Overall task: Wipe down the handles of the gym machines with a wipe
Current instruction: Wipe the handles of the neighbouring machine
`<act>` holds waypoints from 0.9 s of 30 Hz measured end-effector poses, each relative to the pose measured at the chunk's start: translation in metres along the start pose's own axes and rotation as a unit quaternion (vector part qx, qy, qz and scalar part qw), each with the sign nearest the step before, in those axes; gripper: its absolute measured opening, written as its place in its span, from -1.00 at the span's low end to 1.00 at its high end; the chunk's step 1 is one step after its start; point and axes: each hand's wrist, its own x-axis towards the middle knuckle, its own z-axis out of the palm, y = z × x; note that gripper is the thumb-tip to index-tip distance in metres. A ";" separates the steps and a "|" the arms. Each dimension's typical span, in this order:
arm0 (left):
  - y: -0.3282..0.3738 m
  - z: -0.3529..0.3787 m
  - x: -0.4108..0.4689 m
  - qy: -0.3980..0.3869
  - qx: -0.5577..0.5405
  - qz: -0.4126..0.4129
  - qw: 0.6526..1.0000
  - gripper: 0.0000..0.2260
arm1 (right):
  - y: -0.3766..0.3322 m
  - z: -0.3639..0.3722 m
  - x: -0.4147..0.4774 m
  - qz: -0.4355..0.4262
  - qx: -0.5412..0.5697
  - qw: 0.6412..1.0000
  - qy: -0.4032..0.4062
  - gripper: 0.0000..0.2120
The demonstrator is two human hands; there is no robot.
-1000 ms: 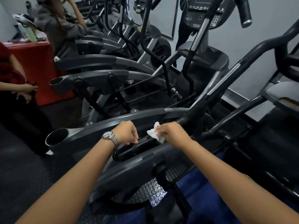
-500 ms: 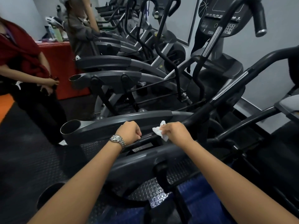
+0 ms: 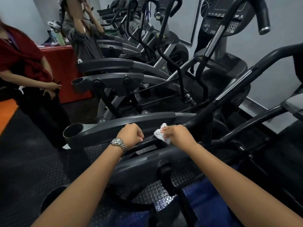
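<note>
A long black handle bar (image 3: 232,95) of an elliptical machine slants from the upper right down to my hands. My left hand (image 3: 131,135), with a silver watch at the wrist, grips the bar's lower end. Just to its right, my right hand (image 3: 177,134) holds a crumpled white wipe (image 3: 161,134) against the same bar. The stretch of bar under both hands is hidden.
A row of grey elliptical machines (image 3: 124,79) runs back along the wall, with a console (image 3: 229,20) at the upper right. A person in red (image 3: 24,63) stands at the left. Another person in grey (image 3: 82,35) stands by a red table (image 3: 65,68). Black rubber flooring (image 3: 29,169) lies to the left.
The view has swung left and up, bringing both people further into frame. Both hands stay on the bar, and the wipe remains at nearly the same spot.
</note>
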 end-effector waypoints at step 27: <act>-0.014 -0.008 0.009 -0.024 -0.005 0.063 0.998 -0.92 | -0.064 0.026 -0.005 0.022 0.029 0.999 0.004 -0.75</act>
